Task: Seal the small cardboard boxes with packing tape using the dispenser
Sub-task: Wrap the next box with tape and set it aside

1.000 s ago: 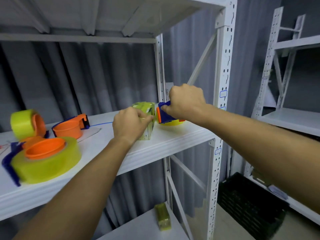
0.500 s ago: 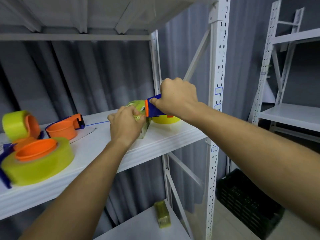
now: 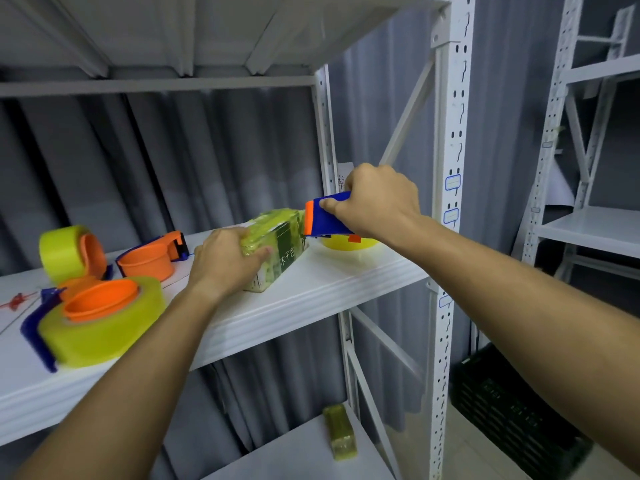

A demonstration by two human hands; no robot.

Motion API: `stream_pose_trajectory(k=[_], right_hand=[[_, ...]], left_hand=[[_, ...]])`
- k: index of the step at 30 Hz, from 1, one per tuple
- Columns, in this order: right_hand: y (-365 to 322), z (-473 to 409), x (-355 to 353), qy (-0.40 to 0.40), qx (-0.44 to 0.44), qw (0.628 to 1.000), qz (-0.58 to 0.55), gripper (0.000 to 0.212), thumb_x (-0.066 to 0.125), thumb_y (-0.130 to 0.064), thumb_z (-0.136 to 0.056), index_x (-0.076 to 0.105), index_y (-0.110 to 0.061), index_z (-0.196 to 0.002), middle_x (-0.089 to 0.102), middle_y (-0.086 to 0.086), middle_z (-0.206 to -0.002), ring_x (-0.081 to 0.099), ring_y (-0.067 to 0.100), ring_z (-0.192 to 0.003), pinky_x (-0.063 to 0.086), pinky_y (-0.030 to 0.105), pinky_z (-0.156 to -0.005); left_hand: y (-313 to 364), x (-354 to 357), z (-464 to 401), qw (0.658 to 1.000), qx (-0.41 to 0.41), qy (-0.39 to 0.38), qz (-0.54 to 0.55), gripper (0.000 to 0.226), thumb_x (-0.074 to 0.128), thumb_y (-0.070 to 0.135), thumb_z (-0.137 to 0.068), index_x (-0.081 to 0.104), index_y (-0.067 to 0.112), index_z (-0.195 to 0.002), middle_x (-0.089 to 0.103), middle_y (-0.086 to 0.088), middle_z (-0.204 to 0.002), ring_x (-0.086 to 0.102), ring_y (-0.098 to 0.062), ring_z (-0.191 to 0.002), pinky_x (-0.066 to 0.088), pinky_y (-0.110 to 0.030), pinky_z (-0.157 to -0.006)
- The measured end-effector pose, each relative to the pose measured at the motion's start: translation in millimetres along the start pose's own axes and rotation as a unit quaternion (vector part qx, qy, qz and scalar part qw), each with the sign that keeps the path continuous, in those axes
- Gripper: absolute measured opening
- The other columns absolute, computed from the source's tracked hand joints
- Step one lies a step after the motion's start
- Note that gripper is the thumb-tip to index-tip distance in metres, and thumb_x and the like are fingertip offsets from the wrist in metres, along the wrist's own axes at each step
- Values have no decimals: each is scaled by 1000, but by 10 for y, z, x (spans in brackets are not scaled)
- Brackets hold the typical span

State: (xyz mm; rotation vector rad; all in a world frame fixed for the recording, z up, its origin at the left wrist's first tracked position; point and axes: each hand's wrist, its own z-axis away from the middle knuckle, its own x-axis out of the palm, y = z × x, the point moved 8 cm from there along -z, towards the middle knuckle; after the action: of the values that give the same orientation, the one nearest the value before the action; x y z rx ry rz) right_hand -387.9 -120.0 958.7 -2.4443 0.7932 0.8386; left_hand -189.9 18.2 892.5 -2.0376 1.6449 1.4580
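Box (image 3: 277, 249), wrapped in yellowish tape, sat on the shelf (image 3: 311, 292) under the left hand (image 3: 225, 261), whose fingers curled over its near side. Just beyond it, the right hand (image 3: 379, 200) gripped the dispenser (image 3: 323, 220), its orange edge touching the box's far top corner.

Both forearms are bare from the lower edge of the view up to the wrists, with no sleeve or cuff showing anywhere along them. The left hand (image 3: 227, 261) and the right hand (image 3: 379, 202) wear no gloves. No watch, bracelet or ring shows on either wrist or on the fingers that can be seen.
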Motion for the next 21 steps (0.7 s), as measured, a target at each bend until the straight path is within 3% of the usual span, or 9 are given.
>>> stream_pose_trajectory(k=[5,6,8,9,11,14,16,18,21], right_hand=[[196,-28,-82,11,35,999,-2,45,66,-62,-81,56,-19,-76,43,-4,-64,52,28,-69,23,26,-48],[243,-28,-94,11,43,999,-2,47,66,-62,-81,53,-19,-72,43,-3,-64,52,29,-69,22,26,-48],[304,-26,-100,6,49,999,-1,50,66,-62,-81,47,-19,-66,46,-1,-63,53,29,-68,23,27,-48],[320,-25,-101,3,51,999,-2,50,67,-61,-82,46,-19,-64,47,-1,-62,53,27,-66,24,27,-48],[335,-19,-97,0,54,999,-5,49,67,-60,-82,49,-19,-63,49,-2,-61,50,20,-59,24,27,-48],[303,15,-65,-8,51,999,-3,49,66,-62,-81,52,-18,-66,51,-1,-63,49,18,-58,24,26,-48],[260,33,-42,-9,44,999,-3,51,65,-64,-81,48,-19,-65,50,-2,-64,48,18,-56,23,26,-47],[226,34,-18,-11,36,999,-1,50,65,-64,-81,47,-19,-65,49,-2,-64,51,22,-60,23,26,-48],[212,21,-3,-14,30,999,-2,48,65,-64,-81,47,-21,-67,48,-3,-64,52,23,-64,24,26,-47]], left_hand=[[-337,-230,-11,990,-40,-119,58,23,78,29,-84,65,27,-103,70,4,-101,64,-11,-88,48,-25,-73],[-396,-292,2,986,-49,-152,54,25,77,24,-85,65,29,-106,69,6,-106,63,-9,-92,45,-23,-74],[-492,-398,-16,981,-61,-182,0,38,72,17,-86,63,39,-116,58,7,-122,50,-18,-121,41,-30,-96],[-510,-438,-30,982,-63,-175,-44,46,68,15,-86,61,45,-120,51,4,-125,36,-21,-134,34,-36,-107],[-426,-468,-38,984,-42,-129,-115,53,61,15,-85,59,50,-124,52,3,-119,25,-23,-132,27,-41,-108],[-122,-404,16,979,45,-30,-194,44,64,15,-84,67,42,-119,65,4,-117,38,-31,-107,32,-41,-87],[75,-318,90,987,87,18,-134,43,59,12,-84,71,32,-120,68,0,-124,50,-36,-108,37,-43,-95],[257,-198,187,989,126,38,-68,29,57,31,-93,72,22,-116,70,-3,-122,57,-34,-113,38,-42,-103],[344,90,242,990,104,-18,-98,69,44,80,-85,63,19,-112,63,-5,-120,52,-31,-116,40,-43,-99]])
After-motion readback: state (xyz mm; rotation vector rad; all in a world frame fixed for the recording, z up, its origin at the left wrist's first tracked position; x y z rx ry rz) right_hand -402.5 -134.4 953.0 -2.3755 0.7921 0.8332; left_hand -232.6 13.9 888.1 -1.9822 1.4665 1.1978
